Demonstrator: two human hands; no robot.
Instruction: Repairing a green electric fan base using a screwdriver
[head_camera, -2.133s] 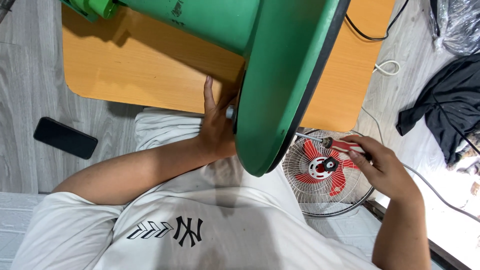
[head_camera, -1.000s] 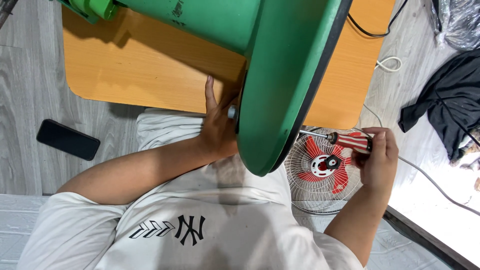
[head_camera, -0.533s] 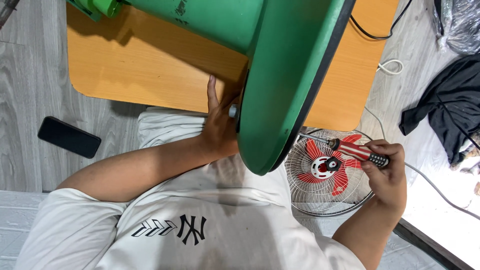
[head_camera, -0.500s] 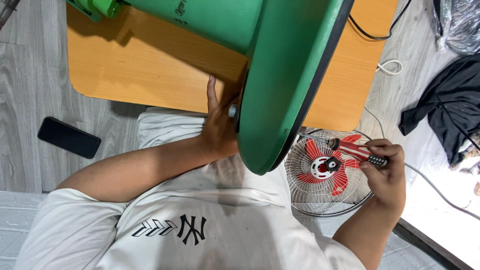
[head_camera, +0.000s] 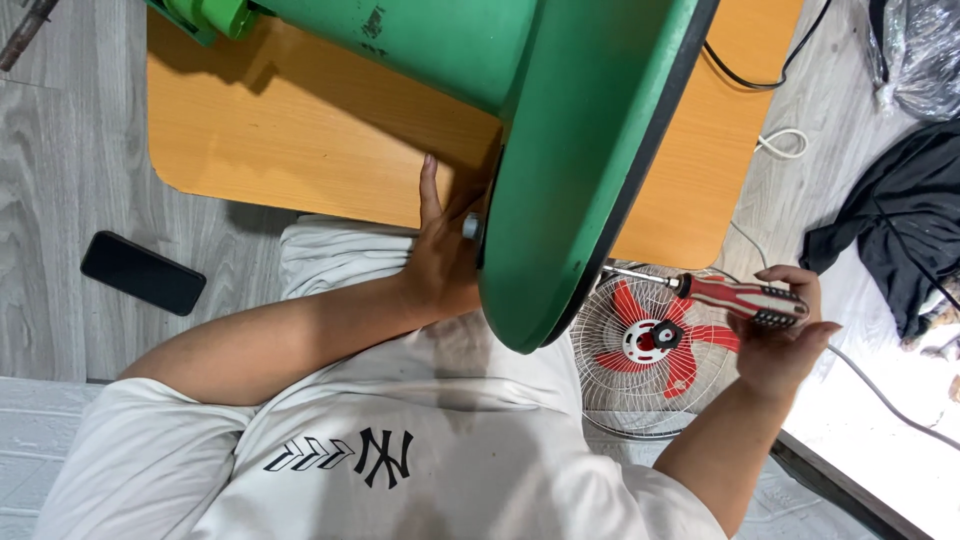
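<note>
- Right now we've got our left hand flat vs the underside of the big green round metal fan base, fingers open and spread, index pointing up along the edge of the orange wooden tabletop.
- Small silver bolt sits just beside our left thumb, at the base's rim.
- Base is tilted on edge over the tabletop, w/ its green column running off to the upper left.
- Our right hand is curled around the red-and-black-handled screwdriver, fingers closed on the handle; metal shaft points left, toward the base rim.
- Screwdriver hangs above a white wire-grille floor fan w/ red blades, which lies on the floor under our right hand.
- Black smartphone lies on the grey wood-look floor, left of our arm, well apart from the hands.
- Black cloth is bunched on the floor at far right.
</note>
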